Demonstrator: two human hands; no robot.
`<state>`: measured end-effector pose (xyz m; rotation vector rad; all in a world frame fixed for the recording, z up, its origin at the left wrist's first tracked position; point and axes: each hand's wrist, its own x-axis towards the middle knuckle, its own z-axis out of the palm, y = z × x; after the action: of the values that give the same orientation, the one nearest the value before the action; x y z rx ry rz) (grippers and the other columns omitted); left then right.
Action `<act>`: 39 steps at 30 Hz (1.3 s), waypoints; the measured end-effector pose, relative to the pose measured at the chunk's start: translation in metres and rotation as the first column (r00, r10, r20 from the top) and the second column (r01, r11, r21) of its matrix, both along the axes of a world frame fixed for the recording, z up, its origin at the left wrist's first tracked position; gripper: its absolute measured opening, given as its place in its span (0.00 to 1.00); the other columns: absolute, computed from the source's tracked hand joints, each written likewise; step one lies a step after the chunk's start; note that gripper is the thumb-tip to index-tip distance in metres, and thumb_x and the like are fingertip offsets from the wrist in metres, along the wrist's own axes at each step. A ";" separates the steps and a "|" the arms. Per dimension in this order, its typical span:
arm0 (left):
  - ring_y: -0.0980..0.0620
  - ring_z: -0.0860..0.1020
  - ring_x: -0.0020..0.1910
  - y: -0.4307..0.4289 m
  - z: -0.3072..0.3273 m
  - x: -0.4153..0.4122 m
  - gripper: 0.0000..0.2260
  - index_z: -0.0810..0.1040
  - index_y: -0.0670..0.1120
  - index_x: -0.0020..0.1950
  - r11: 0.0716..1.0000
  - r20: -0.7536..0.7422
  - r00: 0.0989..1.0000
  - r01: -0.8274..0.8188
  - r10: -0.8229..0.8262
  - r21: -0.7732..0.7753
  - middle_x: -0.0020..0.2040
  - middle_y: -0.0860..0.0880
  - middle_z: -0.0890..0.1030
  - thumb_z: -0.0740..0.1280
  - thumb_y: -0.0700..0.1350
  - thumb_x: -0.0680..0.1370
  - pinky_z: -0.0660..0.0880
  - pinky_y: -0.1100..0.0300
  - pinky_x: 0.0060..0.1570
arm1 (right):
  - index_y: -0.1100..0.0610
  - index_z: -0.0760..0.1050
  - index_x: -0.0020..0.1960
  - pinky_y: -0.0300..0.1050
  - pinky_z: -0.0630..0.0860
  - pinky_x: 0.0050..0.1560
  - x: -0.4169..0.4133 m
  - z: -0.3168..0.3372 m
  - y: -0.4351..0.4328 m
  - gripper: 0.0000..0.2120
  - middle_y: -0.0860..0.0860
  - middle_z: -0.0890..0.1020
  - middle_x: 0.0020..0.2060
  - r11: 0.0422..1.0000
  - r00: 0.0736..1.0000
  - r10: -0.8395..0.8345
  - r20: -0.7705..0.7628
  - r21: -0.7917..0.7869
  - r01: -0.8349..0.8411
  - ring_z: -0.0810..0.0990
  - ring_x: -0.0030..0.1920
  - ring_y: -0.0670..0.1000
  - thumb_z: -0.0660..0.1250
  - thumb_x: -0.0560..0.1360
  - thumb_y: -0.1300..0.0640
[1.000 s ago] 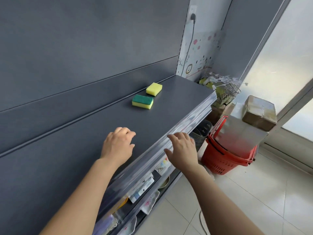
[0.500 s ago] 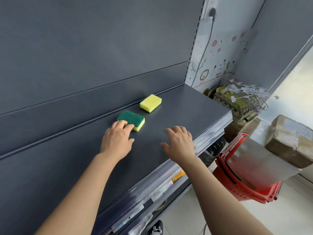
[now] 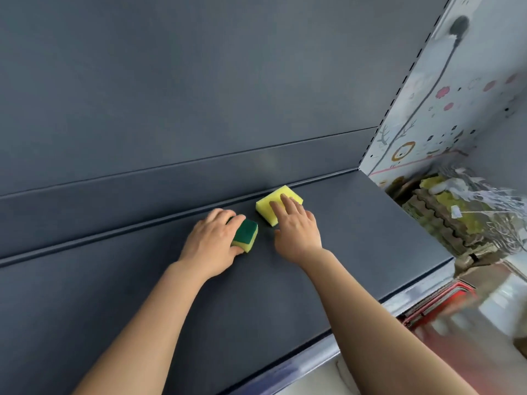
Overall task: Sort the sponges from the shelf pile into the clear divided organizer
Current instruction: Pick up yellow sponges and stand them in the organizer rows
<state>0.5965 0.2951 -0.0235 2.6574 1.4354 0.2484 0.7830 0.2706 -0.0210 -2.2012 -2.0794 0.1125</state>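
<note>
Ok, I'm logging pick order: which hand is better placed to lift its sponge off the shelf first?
Left. The left hand curls round the green-topped sponge, gripping it. The right hand only rests straight fingers on the yellow sponge, with no grip yet.

Left hand curled, gripping green sponge, right hand flat, palm down, fingers straight

Two sponges lie on one dark shelf: one green-topped sponge and one all-yellow sponge. Two hands are in view, one left hand and one right hand. There is one red basket and one black plug.
</note>
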 end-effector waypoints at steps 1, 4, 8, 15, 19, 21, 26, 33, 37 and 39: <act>0.50 0.61 0.70 -0.001 0.000 0.000 0.27 0.62 0.51 0.73 1.000 0.019 1.000 -0.014 0.014 -0.006 0.69 0.53 0.66 0.64 0.55 0.77 0.66 0.53 0.63 | 0.51 0.56 0.74 0.51 0.55 0.71 0.001 0.000 0.007 0.33 0.52 0.52 0.77 0.999 0.999 0.032 0.008 -0.029 -0.032 0.51 0.76 0.54 0.64 0.72 0.59; 0.50 0.66 0.67 -0.006 0.002 -0.001 0.21 0.65 0.51 0.71 0.995 0.098 0.991 -0.092 0.096 -0.041 0.67 0.53 0.70 0.59 0.55 0.79 0.68 0.52 0.61 | 0.49 0.52 0.76 0.51 0.56 0.70 0.006 0.000 0.022 0.36 0.50 0.54 0.76 0.992 0.995 0.097 0.037 -0.084 -0.094 0.53 0.75 0.54 0.64 0.72 0.60; 0.46 0.75 0.53 -0.023 0.006 -0.004 0.15 0.67 0.49 0.63 0.963 0.212 0.941 -0.269 0.265 -0.013 0.56 0.50 0.78 0.57 0.54 0.79 0.70 0.55 0.42 | 0.52 0.53 0.75 0.49 0.63 0.60 0.008 0.003 0.033 0.36 0.54 0.66 0.66 0.993 0.987 0.110 0.120 -0.043 -0.106 0.64 0.65 0.57 0.66 0.71 0.52; 0.45 0.72 0.48 -0.066 0.005 -0.001 0.13 0.63 0.51 0.62 0.789 0.456 0.647 -0.549 0.611 -0.276 0.48 0.51 0.73 0.58 0.52 0.79 0.66 0.54 0.38 | 0.55 0.71 0.56 0.45 0.64 0.50 0.006 0.004 0.013 0.27 0.52 0.70 0.53 0.987 0.987 0.142 -0.075 -0.062 -0.147 0.68 0.56 0.56 0.71 0.63 0.41; 0.47 0.74 0.51 -0.102 0.011 -0.010 0.21 0.55 0.67 0.68 0.733 0.637 0.398 -0.526 0.660 -0.431 0.56 0.55 0.73 0.58 0.52 0.80 0.76 0.48 0.45 | 0.52 0.65 0.57 0.44 0.68 0.42 -0.010 0.010 -0.014 0.28 0.47 0.72 0.47 0.981 0.863 0.136 -0.486 -0.055 -0.185 0.75 0.50 0.54 0.73 0.63 0.46; 0.50 0.76 0.50 -0.123 0.017 -0.016 0.23 0.54 0.72 0.68 0.731 0.696 0.308 -0.506 0.648 -0.457 0.54 0.63 0.73 0.59 0.51 0.80 0.79 0.49 0.42 | 0.46 0.62 0.63 0.44 0.70 0.41 -0.023 0.017 -0.028 0.33 0.45 0.73 0.50 0.970 0.778 0.177 -0.603 -0.029 -0.243 0.74 0.49 0.52 0.73 0.63 0.44; 0.60 0.76 0.54 -0.173 0.018 -0.049 0.18 0.63 0.71 0.64 0.683 0.794 0.023 -0.527 0.607 -0.507 0.58 0.61 0.76 0.62 0.52 0.79 0.73 0.62 0.47 | 0.38 0.62 0.65 0.51 0.78 0.49 -0.067 0.037 -0.064 0.34 0.43 0.74 0.53 0.932 0.506 0.189 -0.842 -0.008 -0.362 0.75 0.53 0.48 0.74 0.63 0.39; 0.59 0.80 0.47 -0.252 0.020 -0.110 0.16 0.69 0.64 0.62 0.612 0.834 -0.174 -0.605 0.523 -0.510 0.48 0.58 0.82 0.66 0.47 0.78 0.76 0.65 0.42 | 0.46 0.66 0.66 0.53 0.74 0.57 -0.161 0.039 -0.116 0.19 0.46 0.76 0.55 0.814 0.324 0.396 -0.859 0.164 -0.558 0.75 0.55 0.49 0.64 0.77 0.47; 0.60 0.80 0.46 -0.303 0.019 -0.161 0.17 0.70 0.63 0.60 0.564 0.843 -0.283 -0.640 0.458 -0.522 0.47 0.58 0.83 0.66 0.43 0.78 0.77 0.66 0.41 | 0.44 0.68 0.63 0.38 0.73 0.48 -0.226 0.037 -0.151 0.17 0.41 0.77 0.48 0.767 0.245 0.425 -0.872 0.203 -0.608 0.76 0.47 0.41 0.67 0.75 0.49; 0.60 0.80 0.47 -0.329 0.020 -0.191 0.17 0.71 0.61 0.61 0.544 0.842 -0.312 -0.654 0.439 -0.526 0.47 0.58 0.83 0.66 0.42 0.78 0.77 0.65 0.43 | 0.43 0.69 0.61 0.30 0.71 0.44 -0.261 0.036 -0.170 0.17 0.41 0.78 0.47 0.755 0.208 0.416 -0.885 0.209 -0.621 0.76 0.45 0.39 0.68 0.74 0.48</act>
<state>0.4054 -0.0340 -0.0040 0.6492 1.7658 1.8926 0.5217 0.1007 0.0150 -0.8248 -1.9380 1.3082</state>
